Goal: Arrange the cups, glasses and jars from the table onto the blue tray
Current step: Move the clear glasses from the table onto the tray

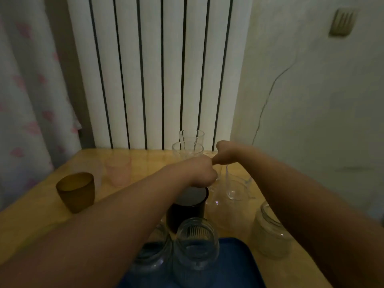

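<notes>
My left hand and my right hand are stretched out over the wooden table, knuckles touching. Both are curled at the rim of a clear glass, which stands between a dark lidded jar and a clear handled glass. The left fingers seem to grip that rim. The right fingers are hidden. Two clear ribbed jars stand on the blue tray at the near edge. On the table are a frosted jar, an amber cup, a pink cup and two clear glasses.
A white radiator rises behind the table's far edge. A patterned curtain hangs at the left, and a wall with a thin cable closes the right side. The light is dim and the picture is blurred.
</notes>
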